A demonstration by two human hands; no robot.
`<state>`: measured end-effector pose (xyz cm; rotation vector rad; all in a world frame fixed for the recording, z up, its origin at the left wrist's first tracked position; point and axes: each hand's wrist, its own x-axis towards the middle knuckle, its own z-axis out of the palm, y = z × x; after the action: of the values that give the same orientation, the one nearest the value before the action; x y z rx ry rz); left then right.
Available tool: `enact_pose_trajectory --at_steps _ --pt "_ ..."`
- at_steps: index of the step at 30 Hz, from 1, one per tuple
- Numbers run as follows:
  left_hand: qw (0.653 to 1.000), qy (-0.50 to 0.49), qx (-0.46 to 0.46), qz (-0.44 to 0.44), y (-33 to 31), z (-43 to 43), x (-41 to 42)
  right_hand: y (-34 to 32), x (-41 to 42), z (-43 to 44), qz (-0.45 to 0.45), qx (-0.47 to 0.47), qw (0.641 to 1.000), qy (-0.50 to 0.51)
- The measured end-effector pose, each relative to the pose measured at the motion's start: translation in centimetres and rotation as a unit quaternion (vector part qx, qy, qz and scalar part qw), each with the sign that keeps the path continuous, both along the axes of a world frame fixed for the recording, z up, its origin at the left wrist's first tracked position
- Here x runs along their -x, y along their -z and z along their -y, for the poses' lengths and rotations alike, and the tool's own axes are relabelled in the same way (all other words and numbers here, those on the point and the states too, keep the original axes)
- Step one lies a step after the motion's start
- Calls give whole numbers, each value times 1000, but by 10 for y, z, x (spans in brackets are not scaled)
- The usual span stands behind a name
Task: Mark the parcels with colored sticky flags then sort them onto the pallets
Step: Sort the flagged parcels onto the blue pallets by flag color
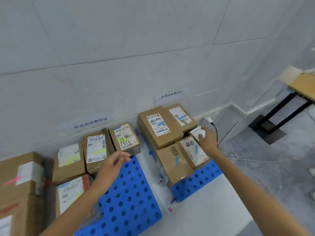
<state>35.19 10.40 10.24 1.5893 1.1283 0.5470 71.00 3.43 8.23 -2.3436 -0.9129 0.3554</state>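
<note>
On the floor against the white tiled wall lie two blue perforated pallets, side by side. At the back right corner of the right pallet [201,181], the right hand [207,137] holds a small parcel [196,132], with its fingers [204,129] curled over the far edge and the thumb on the white label. The label faces up. The hand covers much of the parcel, so I cannot tell its long axis.

Four other brown boxes sit on this pallet, each with a blue flag [177,159] stuck on top. The small parcel is wedged between the rear box [181,114] and the box with handwriting [194,150]. A flat white bag [163,191] lies at the pallet's front left edge.

The left hand [112,161] hovers above the left pallet [129,198], with its fingers loosely curled and holding nothing. Four parcels stand along the back and left of that pallet, each with a yellow-green flag [99,151]; the nearest is the box marked 1512 [126,138].

Further left stand two cartons [18,193] with pink and red flags. Two paper signs [171,94] hang on the wall. A black cable [215,130] runs down just beyond the right hand. A wooden table [303,86] stands well apart at the right.
</note>
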Motion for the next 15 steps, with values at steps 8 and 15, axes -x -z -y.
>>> enact_pose_trajectory --at_steps 8,15 --pt "996 -51 -65 42 -57 6 144 -86 228 -19 -13 -64 968 -241" --pt "979 -164 -109 49 -58 63 400 -81 504 1 -88 -68 899 -423"
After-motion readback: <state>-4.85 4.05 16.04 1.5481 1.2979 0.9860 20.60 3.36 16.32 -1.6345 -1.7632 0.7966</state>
